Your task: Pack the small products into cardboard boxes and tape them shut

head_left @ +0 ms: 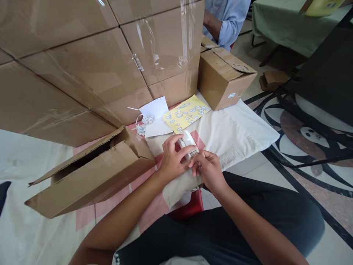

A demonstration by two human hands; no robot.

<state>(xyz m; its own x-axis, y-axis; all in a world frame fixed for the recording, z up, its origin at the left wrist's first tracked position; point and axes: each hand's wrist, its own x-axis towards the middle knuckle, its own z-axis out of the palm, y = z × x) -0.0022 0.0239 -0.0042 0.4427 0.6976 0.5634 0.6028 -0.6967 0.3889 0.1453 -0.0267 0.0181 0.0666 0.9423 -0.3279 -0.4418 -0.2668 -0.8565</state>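
Over the table's near edge, my left hand [174, 156] grips a small white rounded plastic device [188, 140], thumb and fingers curled round its sides. At the device's near end a darker, metallic-looking part shows. My right hand [206, 165] is pinched closed against that end; whatever lies between its fingertips is too small to make out. Just beyond the device lies a yellow sheet [187, 113] carrying several small white labels with dark outlines. Left of it is a folded white sheet [157, 123], with crumpled paper scraps [142, 127] at its left side.
Stacked taped cartons [96, 62] form a wall behind the table. An open cardboard box [93, 176] lies at left; a closed carton [224, 79] stands at back right. Another person's blue sleeve [234, 22] shows behind it. A dark chair [317, 88] is at right.
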